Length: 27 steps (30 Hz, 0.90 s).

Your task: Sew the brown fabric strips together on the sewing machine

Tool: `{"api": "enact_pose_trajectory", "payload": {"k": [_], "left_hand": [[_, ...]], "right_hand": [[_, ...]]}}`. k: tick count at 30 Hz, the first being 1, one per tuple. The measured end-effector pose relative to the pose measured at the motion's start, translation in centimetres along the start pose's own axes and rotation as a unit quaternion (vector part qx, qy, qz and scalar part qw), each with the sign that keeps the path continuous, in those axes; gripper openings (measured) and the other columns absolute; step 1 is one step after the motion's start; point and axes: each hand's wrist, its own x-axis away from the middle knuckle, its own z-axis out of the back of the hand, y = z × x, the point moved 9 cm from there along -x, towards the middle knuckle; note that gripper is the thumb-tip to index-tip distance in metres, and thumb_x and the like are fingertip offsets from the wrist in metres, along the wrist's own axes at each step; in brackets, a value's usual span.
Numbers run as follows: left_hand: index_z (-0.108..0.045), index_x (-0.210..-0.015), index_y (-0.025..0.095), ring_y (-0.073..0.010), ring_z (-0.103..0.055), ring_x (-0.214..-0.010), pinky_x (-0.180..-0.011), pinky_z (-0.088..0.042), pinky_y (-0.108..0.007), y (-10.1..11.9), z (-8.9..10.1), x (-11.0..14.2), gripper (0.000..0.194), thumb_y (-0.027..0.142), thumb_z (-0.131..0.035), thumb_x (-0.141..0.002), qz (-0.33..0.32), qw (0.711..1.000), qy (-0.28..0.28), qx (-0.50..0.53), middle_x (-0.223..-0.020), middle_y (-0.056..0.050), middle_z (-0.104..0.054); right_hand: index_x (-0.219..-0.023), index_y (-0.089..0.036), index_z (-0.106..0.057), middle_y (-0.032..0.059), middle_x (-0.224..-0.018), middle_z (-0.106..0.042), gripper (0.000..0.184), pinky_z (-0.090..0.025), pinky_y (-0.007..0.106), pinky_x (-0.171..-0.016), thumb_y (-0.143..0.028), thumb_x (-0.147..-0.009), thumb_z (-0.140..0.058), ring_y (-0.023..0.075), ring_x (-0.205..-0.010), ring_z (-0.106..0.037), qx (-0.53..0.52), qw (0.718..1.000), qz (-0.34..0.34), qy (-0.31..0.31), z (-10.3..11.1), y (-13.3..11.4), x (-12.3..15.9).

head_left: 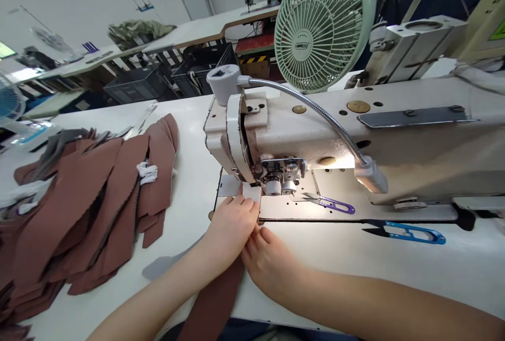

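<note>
Brown strip is lying in front of the sewing machine and running beneath both hands. Left hand is facing palm-down, fingers together; right hand is touching it, fingers curling. Whether either is pinching cannot be told. Purple snips are resting on the machine's bed.

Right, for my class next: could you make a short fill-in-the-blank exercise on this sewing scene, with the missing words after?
1. The left hand and right hand meet at a strip coloured ____.
2. The pile of pieces lies on the same side as the ____ arm.
3. The snips nearer the lamp head have ____ handles.
Missing words: brown; left; purple.
</note>
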Motion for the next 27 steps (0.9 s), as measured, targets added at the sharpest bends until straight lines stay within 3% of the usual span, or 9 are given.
{"api": "enact_pose_trajectory", "payload": {"k": [4,8,12,16,19,23,27], "left_hand": [[-0.058,-0.081,0.018,-0.0209,-0.053,-0.072,-0.065,-0.042,-0.033,-0.9,-1.1,-0.9,0.021,0.004,-0.043,-0.081,0.011,0.999,0.016,0.038,-0.072,-0.005,-0.058],[-0.060,-0.092,0.019,-0.0248,-0.053,-0.075,-0.068,-0.040,-0.037,-0.6,-0.5,-0.7,0.030,0.005,-0.035,-0.083,0.008,0.998,0.056,0.024,-0.076,-0.008,-0.060],[-0.059,-0.103,0.014,-0.0265,-0.055,-0.082,-0.071,-0.040,-0.038,0.9,-0.2,0.5,0.030,0.003,-0.041,-0.081,-0.001,1.000,-0.009,-0.027,-0.085,-0.011,-0.061],[-0.060,-0.091,0.014,-0.0210,-0.055,-0.073,-0.063,-0.042,-0.031,0.9,-0.6,0.7,0.019,0.003,-0.049,-0.080,0.000,0.999,-0.046,-0.009,-0.078,-0.006,-0.059],[-0.059,-0.080,0.016,-0.0195,-0.054,-0.072,-0.060,-0.042,-0.029,-0.1,-0.8,-0.1,0.014,0.005,-0.051,-0.082,0.015,1.000,-0.013,0.001,-0.076,-0.005,-0.059],[-0.060,-0.082,0.016,-0.0198,-0.054,-0.071,-0.062,-0.043,-0.031,-0.7,-1.0,-0.9,0.016,0.006,-0.048,-0.084,-0.010,0.999,0.047,-0.006,-0.073,-0.005,-0.059],[-0.062,-0.091,0.016,-0.0213,-0.056,-0.076,-0.068,-0.043,-0.033,-0.9,-0.9,-1.1,0.023,0.005,-0.042,-0.087,-0.005,0.999,0.038,-0.020,-0.073,-0.006,-0.059]], "right_hand": [[-0.117,0.005,-0.058,0.0291,-0.110,-0.064,0.037,-0.045,0.042,-0.075,-0.014,-0.089,-0.045,0.0350,-0.109,-0.058,0.013,1.000,-0.004,0.025,0.1,0.0,0.2],[-0.112,0.004,-0.062,0.0277,-0.108,-0.066,0.034,-0.046,0.040,-0.071,-0.014,-0.088,-0.045,0.0352,-0.107,-0.060,0.036,0.999,0.002,0.036,0.4,0.0,0.1],[-0.105,-0.003,-0.067,0.0216,-0.104,-0.069,0.030,-0.047,0.040,-0.072,-0.012,-0.085,-0.047,0.0311,-0.094,-0.064,0.045,0.999,0.008,0.018,0.3,0.1,-0.1],[-0.106,0.000,-0.066,0.0240,-0.105,-0.068,0.031,-0.046,0.043,-0.075,-0.013,-0.085,-0.046,0.0334,-0.098,-0.063,0.056,0.998,0.006,0.028,0.4,0.2,0.0],[-0.109,0.004,-0.063,0.0273,-0.105,-0.067,0.034,-0.045,0.043,-0.075,-0.013,-0.087,-0.044,0.0352,-0.104,-0.061,0.061,0.997,0.002,0.042,0.6,0.2,0.2],[-0.108,0.006,-0.063,0.0266,-0.103,-0.068,0.035,-0.045,0.042,-0.071,-0.009,-0.086,-0.041,0.0360,-0.101,-0.062,0.080,0.994,0.000,0.076,1.1,0.4,0.4],[-0.107,0.005,-0.064,0.0252,-0.106,-0.067,0.035,-0.045,0.043,-0.073,-0.009,-0.084,-0.042,0.0368,-0.101,-0.062,0.081,0.994,0.000,0.077,1.1,0.6,0.3]]}}
